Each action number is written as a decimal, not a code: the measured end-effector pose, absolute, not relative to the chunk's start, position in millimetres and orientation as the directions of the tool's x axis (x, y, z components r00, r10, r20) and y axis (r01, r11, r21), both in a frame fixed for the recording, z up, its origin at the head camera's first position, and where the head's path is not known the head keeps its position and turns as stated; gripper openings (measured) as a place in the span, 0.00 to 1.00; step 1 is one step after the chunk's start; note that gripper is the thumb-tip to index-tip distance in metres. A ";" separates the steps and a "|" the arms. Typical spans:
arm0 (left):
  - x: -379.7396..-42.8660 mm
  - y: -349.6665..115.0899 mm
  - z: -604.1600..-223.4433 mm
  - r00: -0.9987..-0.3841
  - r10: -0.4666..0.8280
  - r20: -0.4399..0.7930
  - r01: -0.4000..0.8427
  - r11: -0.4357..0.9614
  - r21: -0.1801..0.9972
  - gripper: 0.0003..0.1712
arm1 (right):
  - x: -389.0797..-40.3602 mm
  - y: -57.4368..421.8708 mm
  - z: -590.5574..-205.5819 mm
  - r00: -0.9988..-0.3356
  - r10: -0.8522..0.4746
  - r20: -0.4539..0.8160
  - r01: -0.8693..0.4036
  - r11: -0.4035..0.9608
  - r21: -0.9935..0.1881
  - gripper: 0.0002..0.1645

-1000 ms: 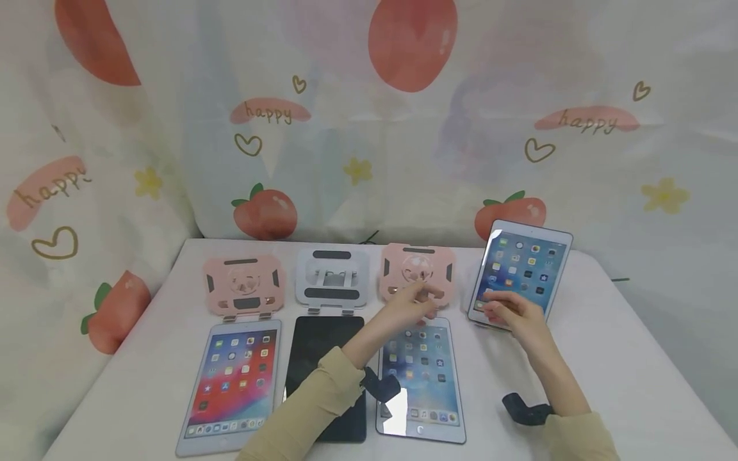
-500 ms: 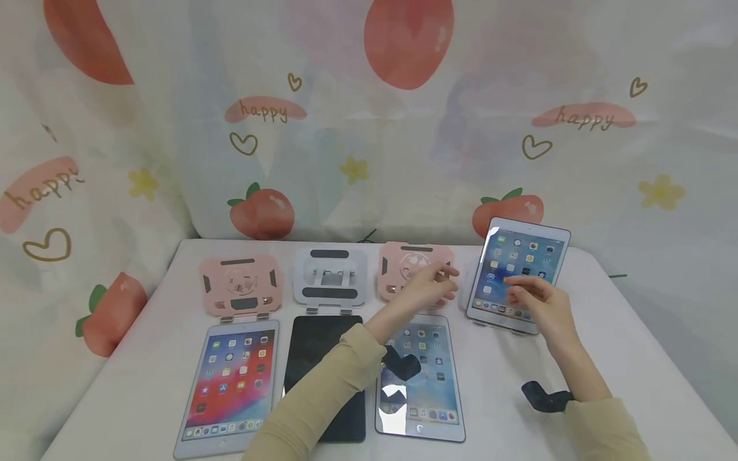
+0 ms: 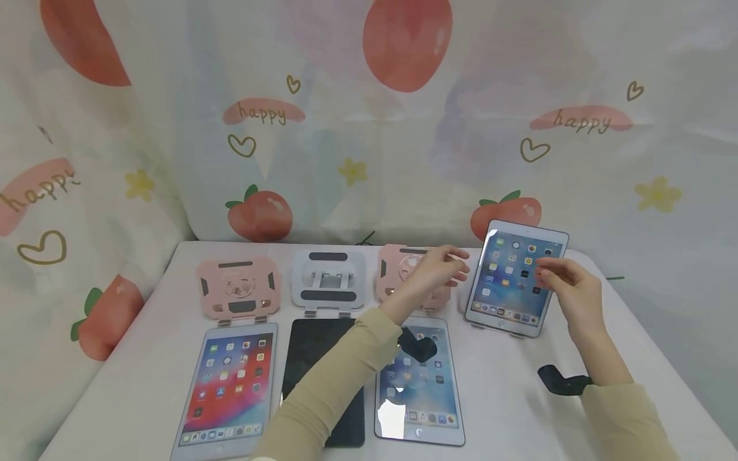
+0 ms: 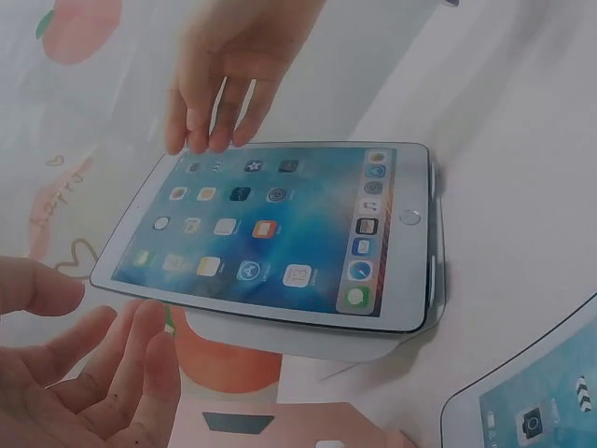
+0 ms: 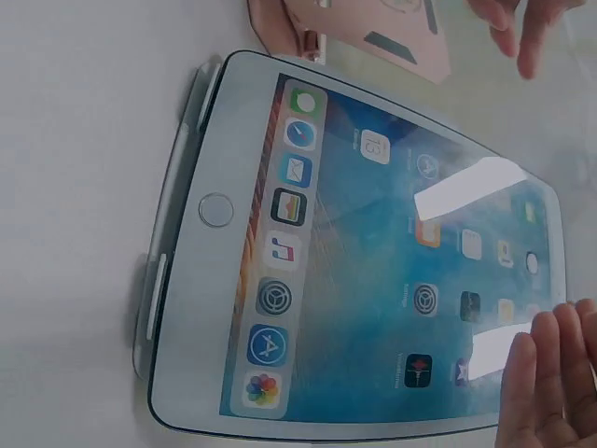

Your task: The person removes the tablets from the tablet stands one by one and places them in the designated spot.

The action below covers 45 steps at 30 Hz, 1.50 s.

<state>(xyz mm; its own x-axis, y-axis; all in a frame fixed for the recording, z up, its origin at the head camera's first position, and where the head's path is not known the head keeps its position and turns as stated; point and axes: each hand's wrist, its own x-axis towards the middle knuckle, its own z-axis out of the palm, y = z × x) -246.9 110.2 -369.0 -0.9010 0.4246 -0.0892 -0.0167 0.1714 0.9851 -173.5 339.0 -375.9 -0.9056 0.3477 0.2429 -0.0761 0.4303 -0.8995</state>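
Note:
A white tablet (image 3: 507, 282) with a lit home screen leans back on a pale stand (image 4: 280, 336) at the back right. The stand's lip (image 5: 170, 224) runs under the tablet's home-button edge. My left hand (image 3: 435, 272), fingers loosely bent and holding nothing, hovers left of the tablet, over a pink stand (image 3: 394, 275). On the other side, my right hand (image 3: 576, 294) is also without anything in it. Its fingertips (image 4: 221, 142) are right at the tablet's right edge in the left wrist view.
Left of the leaning tablet stand another pink stand (image 3: 239, 288) and a grey-white stand (image 3: 328, 282). In front lie a tablet with a red-blue screen (image 3: 230, 384), a black tablet (image 3: 308, 346) and a blue-screen tablet (image 3: 438, 403). A printed curtain (image 3: 403, 160) hangs behind the white table (image 3: 507, 403).
Both hands have moved right and slightly up. The right hand has gone from the tablet's lower left across to its right edge; the left hand has come closer to its left edge.

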 end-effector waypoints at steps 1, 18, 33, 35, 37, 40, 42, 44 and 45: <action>-248.2 111.9 -367.5 -0.901 0.423 -0.092 -0.020 0.171 0.985 0.13 | -174.7 340.2 -374.0 -0.898 0.366 0.243 -0.078 0.412 -0.908 0.09; -280.4 160.1 -341.0 -0.939 0.328 -0.102 -0.068 0.112 0.991 0.11 | -198.1 360.5 -352.8 -0.743 0.629 0.228 -0.087 0.247 -0.965 0.15; -296.1 178.5 -357.6 -0.972 0.232 0.033 0.080 0.199 0.977 0.10 | -208.4 371.9 -361.0 -0.753 0.641 0.149 -0.037 0.185 -0.982 0.19; -296.4 180.9 -360.4 -0.972 0.234 0.039 0.085 0.189 0.978 0.10 | -209.3 372.2 -363.0 -0.759 0.636 0.138 -0.055 0.148 -0.987 0.19; -297.0 182.9 -362.7 -0.973 0.229 0.038 0.080 0.179 0.981 0.10 | -210.9 373.7 -367.1 -0.763 0.629 0.148 -0.065 0.153 -0.986 0.20; -297.4 185.0 -364.5 -0.975 0.218 0.042 0.080 0.169 0.982 0.10 | -216.2 382.4 -379.2 -0.774 0.605 0.186 -0.108 0.162 -0.981 0.21; -297.8 185.6 -364.9 -0.977 0.206 0.052 0.088 0.170 0.982 0.10 | -220.4 388.7 -387.8 -0.781 0.590 0.205 -0.124 0.174 -0.977 0.22; -297.9 186.5 -364.9 -0.980 0.191 0.063 0.097 0.176 0.980 0.11 | -222.7 392.6 -392.8 -0.788 0.579 0.208 -0.098 0.215 -0.972 0.22; -297.7 187.1 -365.1 -0.981 0.182 0.069 0.102 0.180 0.978 0.11 | -223.7 393.8 -394.6 -0.791 0.576 0.208 -0.087 0.231 -0.969 0.21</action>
<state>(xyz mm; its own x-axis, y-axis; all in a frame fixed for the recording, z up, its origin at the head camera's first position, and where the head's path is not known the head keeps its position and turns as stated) -297.7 187.1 -365.1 -0.9809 0.1819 0.0685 0.1018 0.1801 0.9784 -223.7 393.8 -394.6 -0.7905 0.5760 0.2081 -0.0867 0.2311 -0.9691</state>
